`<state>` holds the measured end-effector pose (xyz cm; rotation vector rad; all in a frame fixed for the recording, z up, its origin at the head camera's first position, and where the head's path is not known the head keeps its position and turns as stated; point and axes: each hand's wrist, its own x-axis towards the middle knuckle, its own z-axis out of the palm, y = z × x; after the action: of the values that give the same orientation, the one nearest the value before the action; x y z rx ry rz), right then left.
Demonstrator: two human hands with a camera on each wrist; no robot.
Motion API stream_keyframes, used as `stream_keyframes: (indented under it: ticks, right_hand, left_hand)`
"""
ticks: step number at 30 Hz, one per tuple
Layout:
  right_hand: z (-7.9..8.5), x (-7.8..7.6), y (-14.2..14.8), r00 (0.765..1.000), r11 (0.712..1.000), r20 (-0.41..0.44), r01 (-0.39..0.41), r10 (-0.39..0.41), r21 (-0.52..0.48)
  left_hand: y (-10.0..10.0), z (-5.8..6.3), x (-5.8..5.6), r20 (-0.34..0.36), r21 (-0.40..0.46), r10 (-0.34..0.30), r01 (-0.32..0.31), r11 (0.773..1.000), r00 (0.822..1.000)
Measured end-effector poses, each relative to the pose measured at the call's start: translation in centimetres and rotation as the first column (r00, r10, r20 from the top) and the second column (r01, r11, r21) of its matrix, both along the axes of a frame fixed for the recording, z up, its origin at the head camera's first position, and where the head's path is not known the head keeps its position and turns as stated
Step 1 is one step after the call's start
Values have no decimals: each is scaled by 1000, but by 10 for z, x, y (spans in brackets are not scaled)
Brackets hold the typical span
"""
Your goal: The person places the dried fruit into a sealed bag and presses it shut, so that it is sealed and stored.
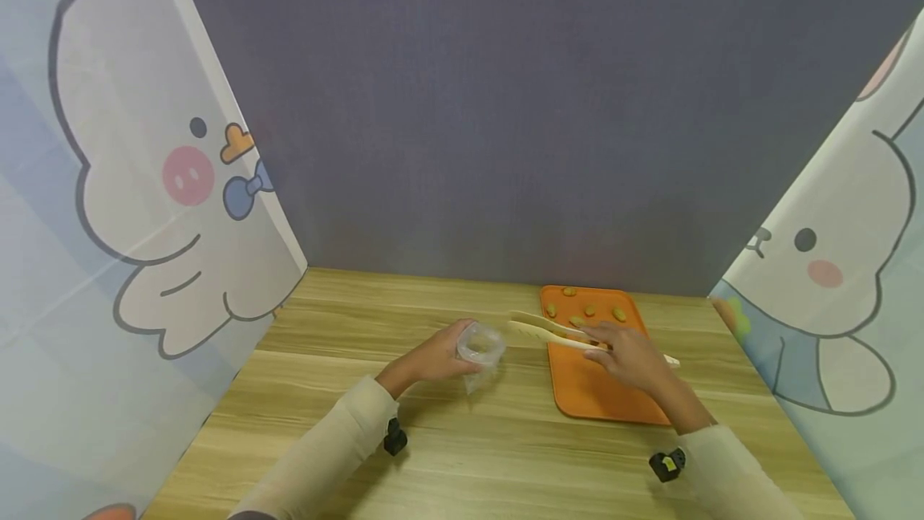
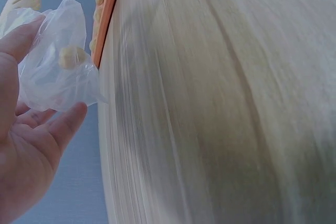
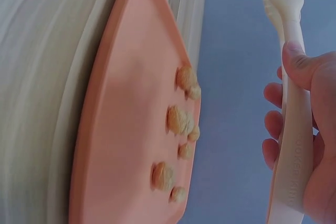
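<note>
My left hand grips a clear plastic bag by its rim, mouth up, above the table. Through the film, the left wrist view shows a small golden, round piece of food inside. My right hand holds cream-coloured tongs around their arms. Their tips point left, close to the bag's mouth and apart from it, and nothing shows between them. Under the right hand lies an orange tray. Several similar golden pieces sit toward its far end.
The wood-grain table runs back to a dark grey panel. Cartoon-printed fabric walls stand at left and right. A small black device is at the left wrist, another at the right.
</note>
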<state>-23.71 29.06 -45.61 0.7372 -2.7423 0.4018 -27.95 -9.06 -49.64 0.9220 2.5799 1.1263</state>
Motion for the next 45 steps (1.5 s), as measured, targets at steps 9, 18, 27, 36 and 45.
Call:
stream_keyframes:
  ticks: [9, 18, 27, 36, 45]
  right_hand:
    - [0, 4, 25, 996, 999, 77, 47, -47, -5]
    - [2, 10, 48, 992, 996, 88, 90, -89, -4]
    - [-2, 12, 74, 995, 995, 40, 95, -95, 22]
    - [-11, 14, 97, 989, 989, 59, 129, -133, 68]
    - [-18, 14, 113, 987, 983, 51, 146, -152, 110]
  left_hand:
    - [-5, 2, -2, -1, -29, 12, -12, 1000, 1000]
    - [-8, 1, -4, -5, -20, 1, -1, 1000, 1000]
    - [-9, 0, -5, -2, -13, -1, 1, 1000, 1000]
    - [-10, 0, -4, 8, -18, 10, -10, 1000, 1000]
    - [-10, 1, -4, -1, -29, 15, -15, 999, 1000]
